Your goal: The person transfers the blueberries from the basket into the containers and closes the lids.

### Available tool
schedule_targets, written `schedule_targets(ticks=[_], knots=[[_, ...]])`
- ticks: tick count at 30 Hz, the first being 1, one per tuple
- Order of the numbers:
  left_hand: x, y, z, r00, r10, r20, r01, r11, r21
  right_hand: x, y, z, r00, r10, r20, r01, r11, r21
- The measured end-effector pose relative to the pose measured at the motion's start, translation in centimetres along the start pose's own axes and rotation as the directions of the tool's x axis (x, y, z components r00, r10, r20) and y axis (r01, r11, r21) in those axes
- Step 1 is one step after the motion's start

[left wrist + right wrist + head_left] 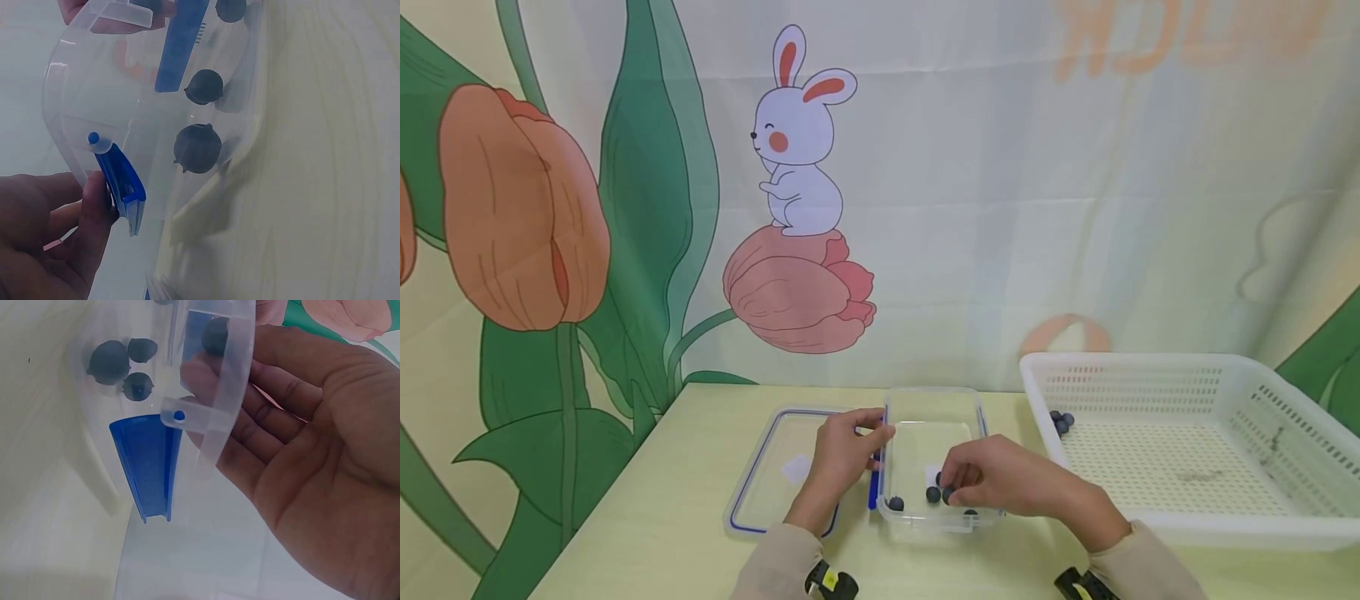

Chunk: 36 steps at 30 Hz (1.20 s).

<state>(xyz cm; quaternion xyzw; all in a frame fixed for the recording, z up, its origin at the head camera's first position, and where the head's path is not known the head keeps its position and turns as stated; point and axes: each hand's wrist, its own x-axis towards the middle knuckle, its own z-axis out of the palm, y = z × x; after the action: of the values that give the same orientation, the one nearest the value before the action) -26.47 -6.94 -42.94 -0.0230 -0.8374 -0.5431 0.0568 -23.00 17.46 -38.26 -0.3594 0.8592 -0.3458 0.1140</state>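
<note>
Rabbit-printed cloth backs a pale yellow table. On it, left to right: one lid, one clear box, one white basket. Five blueberries show within the box, mostly toward the end nearest you; a further cluster, too small to count surely, lies against the basket's left wall. Box opening upward, long axis running away from you. Your left hand grips its left wall; your right hand pinches one blueberry.

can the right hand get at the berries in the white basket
Probably yes: the white basket is open on top, and its dark berries lie at the side nearest the right hand.
</note>
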Motion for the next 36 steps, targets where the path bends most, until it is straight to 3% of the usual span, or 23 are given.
schedule_targets(ticks=[13, 27, 36], knots=[[0.1, 0.1, 0.2, 1.0, -0.021, -0.005, 0.021, 1.0, -0.006, -0.3, -0.8, -0.4, 1.0, -0.017, -0.005, 0.016, 0.999, -0.036], [0.1, 0.0, 0.1, 1.0, -0.012, -0.01, 0.012, 1.0, -0.008, -1.5, -3.2, -5.3, 0.995, -0.056, -0.08, 0.045, 0.989, -0.14], [0.1, 0.0, 0.2, 1.0, -0.01, -0.014, 0.01, 1.0, 0.0, -2.1, -3.2, -8.4, 0.993, -0.001, -0.119, -0.019, 0.986, -0.164]])
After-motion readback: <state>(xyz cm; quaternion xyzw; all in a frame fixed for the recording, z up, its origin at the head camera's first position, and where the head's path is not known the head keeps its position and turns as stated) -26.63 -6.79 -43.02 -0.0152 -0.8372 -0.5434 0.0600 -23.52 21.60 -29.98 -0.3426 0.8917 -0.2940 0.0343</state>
